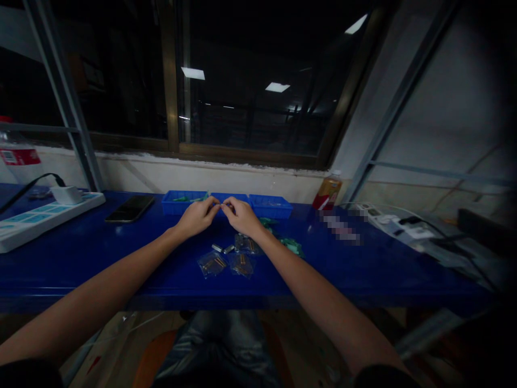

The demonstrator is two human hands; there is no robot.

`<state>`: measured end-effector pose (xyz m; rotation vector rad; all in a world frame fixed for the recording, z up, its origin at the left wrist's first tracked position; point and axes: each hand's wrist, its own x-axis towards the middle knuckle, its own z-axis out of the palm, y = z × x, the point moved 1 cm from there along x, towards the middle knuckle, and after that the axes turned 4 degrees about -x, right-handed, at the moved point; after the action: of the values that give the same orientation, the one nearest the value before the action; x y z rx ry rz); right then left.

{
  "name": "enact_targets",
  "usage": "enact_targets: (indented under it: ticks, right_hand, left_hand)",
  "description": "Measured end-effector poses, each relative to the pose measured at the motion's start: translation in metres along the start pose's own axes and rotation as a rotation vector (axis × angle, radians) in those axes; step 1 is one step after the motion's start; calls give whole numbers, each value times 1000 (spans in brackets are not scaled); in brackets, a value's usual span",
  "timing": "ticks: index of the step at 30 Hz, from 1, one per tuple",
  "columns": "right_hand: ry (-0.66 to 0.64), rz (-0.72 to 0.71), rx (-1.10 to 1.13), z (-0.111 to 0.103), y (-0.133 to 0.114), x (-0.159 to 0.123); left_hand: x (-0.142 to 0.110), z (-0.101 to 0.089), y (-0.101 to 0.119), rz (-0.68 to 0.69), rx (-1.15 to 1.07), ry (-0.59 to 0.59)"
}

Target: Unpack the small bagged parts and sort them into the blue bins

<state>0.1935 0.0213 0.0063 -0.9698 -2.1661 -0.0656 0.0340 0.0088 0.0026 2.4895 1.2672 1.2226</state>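
My left hand and my right hand meet fingertip to fingertip just in front of the blue bins. Both are closed in a pinch; whatever lies between the fingertips is too small to make out. Behind them stand a left blue bin with green pieces in it, a middle blue bin partly covered by my hands, and a right blue bin. Below my hands lie clear plastic bags holding small brass-coloured parts, and two small metal pieces. Green packets rest beside my right forearm.
A black phone and a white power strip with a plugged-in charger lie to the left. A drink bottle stands at the back right. Cables and another power strip run along the right side of the blue table.
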Motion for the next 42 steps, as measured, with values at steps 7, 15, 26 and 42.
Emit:
enact_targets:
  ticks: [7, 15, 26, 42]
  right_hand:
    - [-11, -28, 26, 1, 0, -1]
    - [-27, 20, -17, 0, -1, 1]
    - [-42, 47, 59, 6, 5, -2]
    - [-138, 61, -10, 3, 4, 1]
  left_hand:
    - [0, -1, 1, -37, 17, -7]
    - [-1, 2, -2, 51, -92, -2]
    - [0, -2, -2, -25, 32, 5]
    - [0, 5, -7, 49, 30, -17]
